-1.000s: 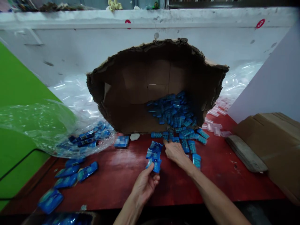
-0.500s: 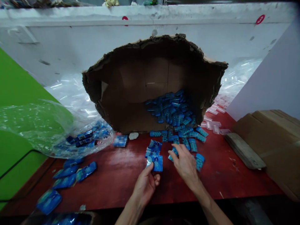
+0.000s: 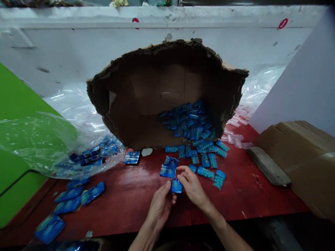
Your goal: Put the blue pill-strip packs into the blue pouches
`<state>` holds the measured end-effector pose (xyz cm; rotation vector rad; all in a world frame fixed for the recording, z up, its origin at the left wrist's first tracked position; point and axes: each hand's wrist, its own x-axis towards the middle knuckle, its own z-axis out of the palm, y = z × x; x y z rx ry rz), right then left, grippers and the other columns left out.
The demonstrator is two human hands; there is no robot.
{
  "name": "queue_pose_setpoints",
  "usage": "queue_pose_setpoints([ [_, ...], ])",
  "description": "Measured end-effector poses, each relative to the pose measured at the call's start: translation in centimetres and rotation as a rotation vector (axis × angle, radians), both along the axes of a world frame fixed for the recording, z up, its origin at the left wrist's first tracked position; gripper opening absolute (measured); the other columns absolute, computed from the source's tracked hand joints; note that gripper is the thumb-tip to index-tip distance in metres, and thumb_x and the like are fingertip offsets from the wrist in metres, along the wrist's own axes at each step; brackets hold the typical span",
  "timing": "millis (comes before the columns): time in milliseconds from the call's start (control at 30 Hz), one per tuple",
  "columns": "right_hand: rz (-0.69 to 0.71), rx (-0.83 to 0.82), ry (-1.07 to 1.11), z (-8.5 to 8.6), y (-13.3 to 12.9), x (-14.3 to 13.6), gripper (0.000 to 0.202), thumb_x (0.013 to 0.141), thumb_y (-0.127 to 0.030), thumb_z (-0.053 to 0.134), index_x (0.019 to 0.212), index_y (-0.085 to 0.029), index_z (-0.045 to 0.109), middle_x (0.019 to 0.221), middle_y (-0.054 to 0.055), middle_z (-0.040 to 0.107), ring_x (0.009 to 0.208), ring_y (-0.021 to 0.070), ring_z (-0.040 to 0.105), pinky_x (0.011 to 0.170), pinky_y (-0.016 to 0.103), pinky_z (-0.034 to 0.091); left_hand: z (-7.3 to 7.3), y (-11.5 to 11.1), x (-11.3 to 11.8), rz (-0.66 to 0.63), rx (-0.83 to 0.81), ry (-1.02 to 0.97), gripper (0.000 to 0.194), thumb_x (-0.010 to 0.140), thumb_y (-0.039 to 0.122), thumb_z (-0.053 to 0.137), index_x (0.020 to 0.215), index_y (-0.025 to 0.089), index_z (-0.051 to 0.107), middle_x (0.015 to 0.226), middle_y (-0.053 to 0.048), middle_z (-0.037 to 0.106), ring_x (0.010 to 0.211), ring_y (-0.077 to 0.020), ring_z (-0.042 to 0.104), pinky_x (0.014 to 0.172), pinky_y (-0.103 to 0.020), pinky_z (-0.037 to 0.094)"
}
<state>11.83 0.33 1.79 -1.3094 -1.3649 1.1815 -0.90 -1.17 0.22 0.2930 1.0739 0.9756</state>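
Observation:
A small blue packet (image 3: 176, 186) is held between both hands near the table's front. My left hand (image 3: 162, 200) pinches its left side with thumb and fingers. The thumb and fingers of my right hand (image 3: 192, 184) close at its upper right edge. Just beyond them, flat blue packets (image 3: 169, 167) lie on the red table. To the right are small blue-capped bottles with blue beads (image 3: 219, 179). More such bottles (image 3: 193, 120) are heaped inside a torn-edged cardboard box (image 3: 146, 90) lying open toward me.
Filled blue pouches (image 3: 92, 193) lie at the left, near a clear plastic bag (image 3: 65, 157) with more packets. A closed carton (image 3: 300, 157) stands at the right. Clear plastic pieces (image 3: 238, 139) lie beside the box, and a white scrap (image 3: 147, 152) before it.
My right hand has moved left from the bottles to the packet in my left hand. The packet now appears tilted. The view has shifted slightly.

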Motion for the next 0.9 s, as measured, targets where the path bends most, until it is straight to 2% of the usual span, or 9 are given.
queue_pose_setpoints([
  [100,0.062,0.1,-0.354,0.5,0.6,1.6,0.03,0.081,-0.03,0.041,0.11,-0.022,0.045,0.081,0.001,0.054,0.074,0.014,0.05,0.069,0.026,0.04,0.3,0.0,-0.3,0.0,-0.093,-0.038,0.019,0.069,0.031,0.059,0.074,0.014,0.053,0.05,0.001,0.055,0.037,-0.0067,0.046,0.034,-0.016,0.032],
  [200,0.134,0.089,-0.872,0.1,1.3,3.6,0.042,0.073,-0.026,0.055,0.114,-0.027,0.046,0.115,0.006,0.047,0.105,0.0244,0.04,0.087,0.039,0.03,0.7,0.1,-0.8,0.034,-0.162,-0.095,0.016,0.073,0.031,0.055,0.074,0.016,0.05,0.048,0.001,0.054,0.035,-0.0062,0.045,0.032,-0.015,0.031],
  [300,0.24,-0.002,-1.108,-0.6,2.0,4.7,0.043,0.069,-0.024,0.059,0.111,-0.029,0.049,0.117,0.006,0.046,0.107,0.0271,0.038,0.088,0.042,0.026,0.9,0.3,-1.0,0.05,-0.235,-0.164,0.019,0.075,0.032,0.052,0.067,0.015,0.048,0.045,0.002,0.052,0.033,-0.0057,0.043,0.031,-0.014,0.03],
  [400,0.288,-0.014,-1.105,-0.9,2.7,4.9,0.043,0.068,-0.028,0.06,0.11,-0.03,0.05,0.109,0.005,0.05,0.101,0.0255,0.042,0.084,0.037,0.03,1.0,0.3,-0.9,0.049,-0.275,-0.169,0.023,0.075,0.034,0.052,0.065,0.014,0.047,0.043,0.001,0.051,0.032,-0.0057,0.043,0.03,-0.014,0.03],
  [567,0.388,-0.009,-0.969,-1.0,3.7,6.1,0.047,0.068,-0.035,0.059,0.113,-0.026,0.048,0.099,0.005,0.052,0.093,0.0196,0.047,0.079,0.027,0.033,1.0,0.3,-0.9,0.05,-0.274,-0.147,0.022,0.075,0.034,0.05,0.067,0.014,0.049,0.045,0.0,0.054,0.033,-0.0061,0.044,0.031,-0.014,0.032],
  [767,0.429,-0.027,-1.008,-1.4,3.0,6.3,0.046,0.067,-0.024,0.06,0.11,-0.034,0.049,0.11,0.001,0.049,0.102,0.0222,0.041,0.087,0.036,0.025,0.3,0.3,-1.5,0.019,-0.273,-0.142,0.024,0.073,0.037,0.053,0.067,0.013,0.05,0.045,0.0,0.054,0.033,-0.0059,0.045,0.031,-0.015,0.033],
  [900,0.362,0.052,-0.965,-0.6,2.3,5.4,0.03,0.075,-0.026,0.052,0.105,-0.027,0.054,0.099,0.003,0.055,0.096,0.0198,0.045,0.085,0.034,0.028,0.0,0.2,-1.5,0.021,-0.191,-0.06,0.026,0.071,0.037,0.055,0.065,0.013,0.051,0.046,-0.001,0.055,0.034,-0.0062,0.046,0.032,-0.015,0.034],
])
